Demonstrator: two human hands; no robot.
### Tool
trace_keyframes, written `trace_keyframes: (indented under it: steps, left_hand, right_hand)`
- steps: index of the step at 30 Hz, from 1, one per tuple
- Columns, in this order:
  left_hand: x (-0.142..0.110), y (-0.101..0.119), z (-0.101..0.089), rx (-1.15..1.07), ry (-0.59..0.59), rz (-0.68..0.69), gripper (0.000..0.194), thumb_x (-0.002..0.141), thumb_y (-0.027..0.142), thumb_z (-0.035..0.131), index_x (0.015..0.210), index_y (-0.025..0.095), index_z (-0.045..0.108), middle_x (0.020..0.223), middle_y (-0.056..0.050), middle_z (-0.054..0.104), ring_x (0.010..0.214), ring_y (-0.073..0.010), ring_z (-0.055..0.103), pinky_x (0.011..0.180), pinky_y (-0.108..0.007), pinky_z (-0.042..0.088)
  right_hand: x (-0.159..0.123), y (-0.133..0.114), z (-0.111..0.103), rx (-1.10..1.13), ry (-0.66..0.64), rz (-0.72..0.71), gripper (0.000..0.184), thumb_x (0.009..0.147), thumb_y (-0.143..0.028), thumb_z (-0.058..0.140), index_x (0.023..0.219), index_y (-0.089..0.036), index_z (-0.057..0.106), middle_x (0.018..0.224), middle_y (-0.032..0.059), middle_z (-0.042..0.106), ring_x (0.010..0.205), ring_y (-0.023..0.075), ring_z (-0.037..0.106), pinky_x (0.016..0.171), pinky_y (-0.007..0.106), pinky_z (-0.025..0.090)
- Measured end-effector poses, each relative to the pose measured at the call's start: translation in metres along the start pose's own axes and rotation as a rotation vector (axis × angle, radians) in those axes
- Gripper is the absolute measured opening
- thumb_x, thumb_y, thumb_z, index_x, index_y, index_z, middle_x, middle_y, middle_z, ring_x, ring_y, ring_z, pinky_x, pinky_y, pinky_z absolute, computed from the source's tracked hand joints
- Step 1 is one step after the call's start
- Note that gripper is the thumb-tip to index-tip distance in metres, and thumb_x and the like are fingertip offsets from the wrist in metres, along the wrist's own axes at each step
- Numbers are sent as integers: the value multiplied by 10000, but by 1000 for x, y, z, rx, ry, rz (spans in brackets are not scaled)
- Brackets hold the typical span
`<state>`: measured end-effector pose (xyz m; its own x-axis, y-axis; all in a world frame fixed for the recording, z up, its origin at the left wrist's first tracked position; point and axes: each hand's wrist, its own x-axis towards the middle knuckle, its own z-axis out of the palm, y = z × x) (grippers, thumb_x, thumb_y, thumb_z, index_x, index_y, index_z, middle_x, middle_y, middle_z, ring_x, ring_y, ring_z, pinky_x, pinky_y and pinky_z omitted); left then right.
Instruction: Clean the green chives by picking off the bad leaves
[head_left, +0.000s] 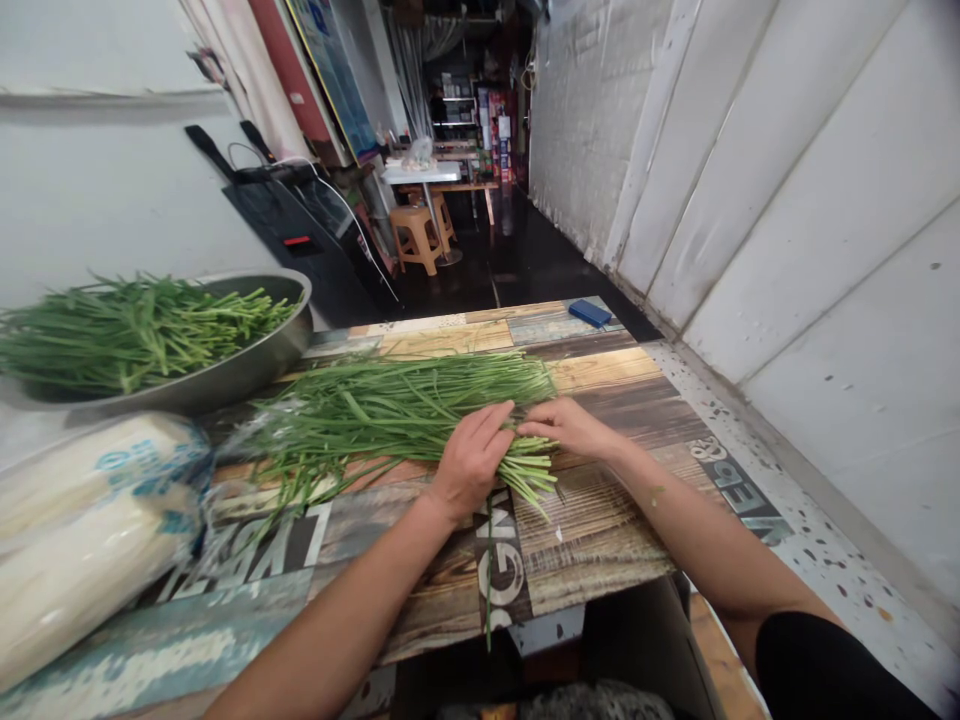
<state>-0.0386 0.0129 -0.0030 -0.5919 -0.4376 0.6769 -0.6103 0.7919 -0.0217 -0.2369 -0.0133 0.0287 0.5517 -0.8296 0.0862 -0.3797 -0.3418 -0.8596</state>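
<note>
A long pile of garlic chives [405, 390] lies across the wood-patterned table, its pale cut ends toward the right. My left hand [472, 455] is closed around a bunch near those ends, and the stalks stick out past my fingers. Beside it, my right hand [566, 425] has its fingertips pinched together at the stems, close to my left fingers. What exactly sits between the right fingertips is small and partly hidden, but it appears to be chive stalks. One loose stalk hangs over the near table edge.
A metal basin [300, 300] heaped with more chives stands at the left. In front of it lie plastic-wrapped white packages [90, 540]. A small blue box [589, 313] sits at the table's far corner. Farther off are a stool [414, 238] and a white-topped table [420, 174].
</note>
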Motion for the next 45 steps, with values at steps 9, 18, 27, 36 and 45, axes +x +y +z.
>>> trace_keyframes:
  steps: [9,18,27,36,45]
  left_hand:
    - [5,3,-2,-18,-131,42,163,888,199,441,953,130,574,986,-115,650,830,-201,539,709,-319,418]
    - [5,4,-1,-6,-136,36,193,916,168,389,912,141,580,965,-92,653,806,-185,532,721,-305,399]
    - [2,0,-1,-49,-128,6,210,889,215,433,1020,125,571,992,-120,644,867,-208,533,728,-326,403]
    - [5,3,-1,27,-185,30,217,889,213,440,1021,125,588,874,-102,657,770,-202,543,665,-330,420]
    - [6,4,-1,-31,-45,-1,173,875,191,469,994,129,578,1315,-171,518,1274,-268,406,1021,-455,384]
  right_hand:
    - [-4,18,-30,133,11,188,418,703,-523,641,605,-121,582,499,-65,354,505,61,304,489,224,206]
    - [-3,25,-34,345,115,254,369,563,-449,769,657,-117,635,502,-40,513,484,68,408,492,227,297]
    - [-1,46,-46,-25,516,330,495,825,-558,483,525,-165,515,429,-21,422,446,99,384,483,251,305]
    - [15,49,-17,-859,488,-116,172,856,-257,532,811,-164,670,896,107,576,887,231,461,768,336,380]
    - [4,19,-12,-451,261,-235,241,859,-367,564,822,-163,688,784,66,658,767,172,550,745,304,406]
